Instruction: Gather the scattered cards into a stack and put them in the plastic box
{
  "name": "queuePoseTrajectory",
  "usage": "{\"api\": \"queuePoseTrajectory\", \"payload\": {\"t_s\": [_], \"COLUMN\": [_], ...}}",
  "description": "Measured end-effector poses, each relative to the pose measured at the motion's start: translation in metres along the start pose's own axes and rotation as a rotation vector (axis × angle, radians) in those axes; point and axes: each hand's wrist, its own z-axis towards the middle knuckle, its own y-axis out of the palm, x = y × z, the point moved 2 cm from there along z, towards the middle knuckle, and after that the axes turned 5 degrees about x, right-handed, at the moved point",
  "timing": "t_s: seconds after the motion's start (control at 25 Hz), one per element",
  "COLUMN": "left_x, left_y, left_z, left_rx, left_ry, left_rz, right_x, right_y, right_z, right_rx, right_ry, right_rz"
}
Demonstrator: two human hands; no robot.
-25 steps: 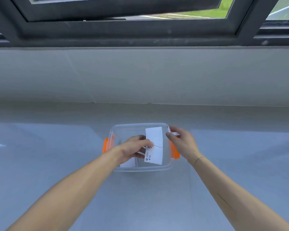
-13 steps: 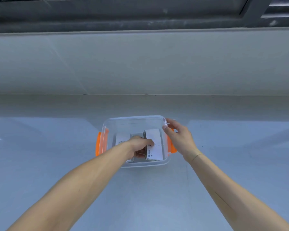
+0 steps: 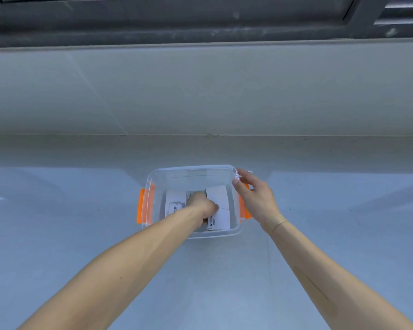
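Note:
A clear plastic box (image 3: 167, 172) with orange side clips stands on the grey surface in the middle of the view. White cards (image 3: 221, 206) lie low inside it, some with black print. My left hand (image 3: 202, 206) reaches down into the box, fingers closed on the cards near the bottom. A further white card (image 3: 174, 202) lies on the box floor to the left of that hand. My right hand (image 3: 255, 198) holds the box's right rim, thumb on the edge over the orange clip.
A pale wall ledge (image 3: 200, 148) runs across just behind the box, with a dark window frame (image 3: 200, 20) above it. The grey surface (image 3: 57, 222) stretches out on both sides of the box.
My left hand has lowered the cards from above the rim down to the bottom of the box. The right hand has stayed on the right rim. The camera has tilted down.

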Motion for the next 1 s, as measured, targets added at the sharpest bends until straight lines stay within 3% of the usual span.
{"api": "queuePoseTrajectory", "payload": {"t_s": [0.16,0.56,0.8,1.0], "left_x": [0.004,0.006,0.016,0.014], "left_y": [-0.002,0.005,-0.007,-0.021], "left_z": [-0.005,-0.005,-0.019,-0.037], "left_rx": [0.080,0.027,0.062,0.075], "left_ry": [0.056,0.031,0.041,0.078], "left_rz": [0.193,0.175,0.375,0.272], "right_x": [0.000,0.002,-0.004,-0.008], "right_y": [0.001,0.002,0.001,-0.016], "right_z": [0.000,0.000,-0.005,-0.015], "right_rx": [0.012,0.031,0.034,0.089], "right_ry": [0.000,0.002,-0.005,0.011], "right_rz": [-0.005,-0.023,-0.074,-0.226]}}
